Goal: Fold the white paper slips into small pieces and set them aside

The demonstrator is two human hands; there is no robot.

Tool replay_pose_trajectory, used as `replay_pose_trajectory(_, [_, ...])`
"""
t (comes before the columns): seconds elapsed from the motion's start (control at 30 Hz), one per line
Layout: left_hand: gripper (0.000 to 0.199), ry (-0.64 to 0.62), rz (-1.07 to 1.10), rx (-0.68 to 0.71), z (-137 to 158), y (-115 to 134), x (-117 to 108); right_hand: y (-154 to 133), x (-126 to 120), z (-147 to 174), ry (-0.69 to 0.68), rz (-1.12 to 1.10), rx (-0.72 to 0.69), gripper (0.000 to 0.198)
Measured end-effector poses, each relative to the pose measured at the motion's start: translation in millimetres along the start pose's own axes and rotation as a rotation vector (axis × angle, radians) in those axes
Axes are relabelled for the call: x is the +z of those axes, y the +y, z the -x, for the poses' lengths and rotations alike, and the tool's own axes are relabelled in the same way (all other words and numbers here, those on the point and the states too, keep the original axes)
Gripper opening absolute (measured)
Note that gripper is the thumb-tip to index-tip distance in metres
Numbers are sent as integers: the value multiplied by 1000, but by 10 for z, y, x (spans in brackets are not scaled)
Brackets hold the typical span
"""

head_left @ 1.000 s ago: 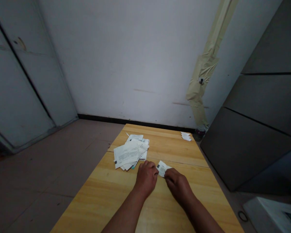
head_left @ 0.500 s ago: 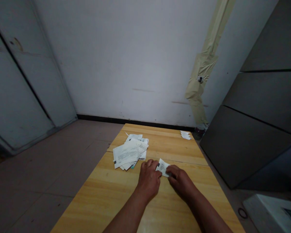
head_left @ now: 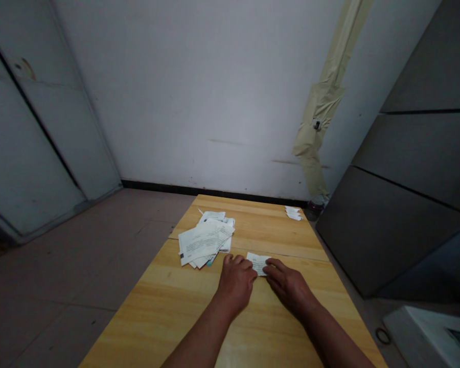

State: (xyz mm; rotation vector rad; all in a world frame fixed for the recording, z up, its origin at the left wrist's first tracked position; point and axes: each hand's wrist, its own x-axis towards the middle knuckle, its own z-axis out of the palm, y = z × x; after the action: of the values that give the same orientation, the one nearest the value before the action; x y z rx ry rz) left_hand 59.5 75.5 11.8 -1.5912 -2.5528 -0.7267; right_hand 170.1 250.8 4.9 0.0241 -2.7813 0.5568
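Note:
Between my hands, near the middle of the wooden table (head_left: 199,312), is a small piece of printed white paper (head_left: 258,263). My left hand (head_left: 237,278) is closed on the paper's left edge, fingers curled and thumb beside it. On the opposite edge, my right hand (head_left: 286,282) grips the paper with fingers bent over it. Parts of both side edges are hidden under the fingers. To the left of my left hand lies a loose, fanned pile of printed papers (head_left: 205,243).
Several small white paper pieces (head_left: 293,213) lie overlapping at the table's far right corner. A white wall (head_left: 199,102) stands behind the table, with grey panels (head_left: 398,214) to the right. On the floor at lower right are a pale box (head_left: 425,332) and a dark ring (head_left: 383,336).
The paper between my hands has turned slightly and lies straighter; its dark printed block at the left no longer shows. My right hand has shifted slightly. The pile is unchanged.

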Motion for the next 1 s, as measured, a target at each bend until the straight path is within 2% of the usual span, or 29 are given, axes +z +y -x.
replay_pose_trajectory(0.23, [21,-1,48,-18,8,-35,26,-30,33,-72,6,-53,-38,25])
replay_pose_trajectory(0.33, [24,-4,71,-24,6,-63,38,-52,50,-145,-21,-87,55,22])
replay_pose_trajectory(0.5, [27,-11,83,-38,1,-85,47,-30,109,-279,9,-149,257,16])
replay_pose_trajectory(0.77, [20,-107,19,-23,-9,-77,1,-146,123,-406,-101,78,412,13])
replay_pose_trajectory(1.0, [19,-125,-5,-23,-1,-44,-37,-252,78,-420,-144,160,428,14])
